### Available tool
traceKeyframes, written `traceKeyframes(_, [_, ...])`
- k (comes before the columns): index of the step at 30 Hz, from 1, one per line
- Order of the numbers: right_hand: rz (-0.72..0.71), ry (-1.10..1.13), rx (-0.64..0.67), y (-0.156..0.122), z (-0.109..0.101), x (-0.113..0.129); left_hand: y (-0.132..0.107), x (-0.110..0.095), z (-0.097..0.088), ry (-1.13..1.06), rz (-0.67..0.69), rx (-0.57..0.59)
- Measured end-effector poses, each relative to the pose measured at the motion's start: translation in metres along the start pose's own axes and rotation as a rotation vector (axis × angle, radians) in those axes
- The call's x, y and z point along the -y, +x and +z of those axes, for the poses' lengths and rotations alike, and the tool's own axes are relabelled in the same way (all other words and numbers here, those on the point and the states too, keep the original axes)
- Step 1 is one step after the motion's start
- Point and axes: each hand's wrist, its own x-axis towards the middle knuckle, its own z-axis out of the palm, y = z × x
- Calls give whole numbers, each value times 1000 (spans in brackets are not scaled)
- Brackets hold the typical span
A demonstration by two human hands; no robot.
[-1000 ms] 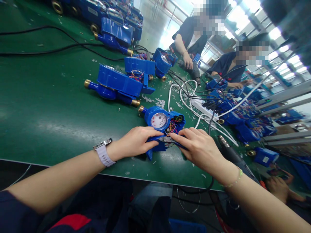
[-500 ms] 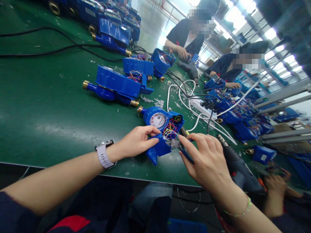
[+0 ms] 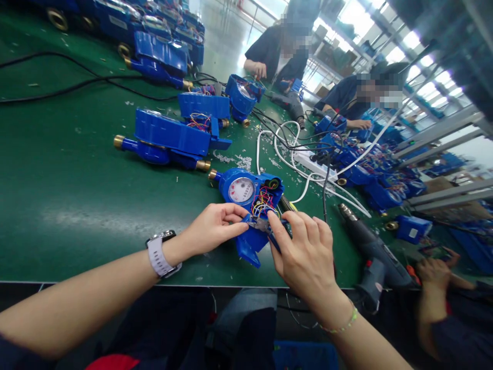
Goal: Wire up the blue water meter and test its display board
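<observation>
Water meter [image 3: 246,192] dial digits unreadable; both hands pinch its wiring.

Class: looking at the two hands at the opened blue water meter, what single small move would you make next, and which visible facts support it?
Probably close the cutters in the right hand on the wire end. The tips sit at the coloured wires of the open water meter, and the left hand pinches beside them, steadying the blue cover. Which wire lies between the tips is too small to tell.

Green work mat [image 3: 69,195] bearing closed blue water meters [image 3: 165,139], black cables [image 3: 77,85], white cords [image 3: 292,169], a heat gun [image 3: 370,246] at its right edge, with two seated co-workers [image 3: 277,51] beyond.
</observation>
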Motion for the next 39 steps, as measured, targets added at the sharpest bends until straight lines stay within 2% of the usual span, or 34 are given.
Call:
traceKeyframes(11, [17, 13, 31, 1, 1, -1, -3, -7, 1, 26, 13, -26])
traceKeyframes(22, [28, 46, 78, 0, 1, -4, -4, -2, 2, -22, 24, -18])
traceKeyframes(39, [32, 25, 121, 3, 7, 3, 3, 7, 0, -95, -54, -5])
